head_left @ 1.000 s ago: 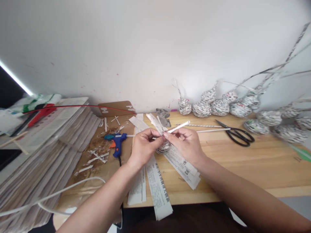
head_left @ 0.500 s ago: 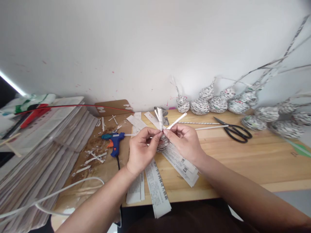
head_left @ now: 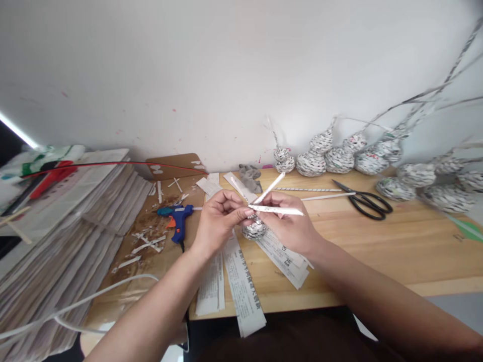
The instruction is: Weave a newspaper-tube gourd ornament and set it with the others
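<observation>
A small woven newspaper gourd (head_left: pixel 254 230) sits between my hands over the wooden table, its top partly hidden by my fingers. White rolled paper tubes (head_left: pixel 269 187) stick out of its top; one folded tube (head_left: pixel 281 210) points right across my right fingers. My left hand (head_left: pixel 221 221) is closed, thumb and index finger pinching the base of the tubes. Closed too is my right hand (head_left: pixel 289 223), its fingertips on the paper tubes just to the right. Exactly which tube each fingertip grips is partly hidden.
A blue glue gun (head_left: pixel 181 221) lies left on brown board among paper scraps. Newspaper strips (head_left: pixel 245 296) lie under my hands. Black scissors (head_left: pixel 364 201), a grey glove (head_left: pixel 251 177) and several woven gourds (head_left: pixel 311 163) are farther back. A tall newspaper stack (head_left: pixel 86 226) stands left.
The wide paper tube that stood upright is now laid over to the right, across my right fingers. My hands have shifted slightly, and more of the woven gourd shows below them.
</observation>
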Motion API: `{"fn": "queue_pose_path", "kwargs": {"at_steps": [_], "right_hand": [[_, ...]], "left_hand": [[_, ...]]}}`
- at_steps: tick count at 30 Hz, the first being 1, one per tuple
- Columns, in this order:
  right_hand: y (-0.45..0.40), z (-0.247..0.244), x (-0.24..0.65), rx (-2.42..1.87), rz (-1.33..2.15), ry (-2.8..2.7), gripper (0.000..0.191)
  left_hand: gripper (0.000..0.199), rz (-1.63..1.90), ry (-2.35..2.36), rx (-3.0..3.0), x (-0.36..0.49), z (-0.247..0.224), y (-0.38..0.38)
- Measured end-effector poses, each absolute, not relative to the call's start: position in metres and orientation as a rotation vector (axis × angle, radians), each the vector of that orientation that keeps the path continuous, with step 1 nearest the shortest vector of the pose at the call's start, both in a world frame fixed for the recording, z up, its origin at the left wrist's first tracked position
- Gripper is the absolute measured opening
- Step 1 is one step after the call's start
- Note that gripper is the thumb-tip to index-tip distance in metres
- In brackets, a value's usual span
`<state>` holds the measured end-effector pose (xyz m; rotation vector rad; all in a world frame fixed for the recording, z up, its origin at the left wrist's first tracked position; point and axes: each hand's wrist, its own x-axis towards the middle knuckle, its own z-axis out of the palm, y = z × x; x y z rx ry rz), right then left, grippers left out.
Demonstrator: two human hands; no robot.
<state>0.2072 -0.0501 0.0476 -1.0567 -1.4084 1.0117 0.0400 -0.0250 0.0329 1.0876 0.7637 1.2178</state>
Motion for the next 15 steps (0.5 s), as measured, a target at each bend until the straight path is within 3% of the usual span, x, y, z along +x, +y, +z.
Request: {"fn": "queue_pose_path", "kwargs": {"at_steps": [7,15], "right_hand": [[-0.0447,0.0454,0.2129,-0.97,1.282,-1.284,0.025],[-0.0451,0.0455,0.2143,-0.934,1.415,-1.266,0.028]], "left_hand": [[0.029,1.089,0.732,1.01,0.0354,0.0342,-0.0191],[0.033,1.06,0.77,1.053,0.0371,0.0302,-0.0208]]}}
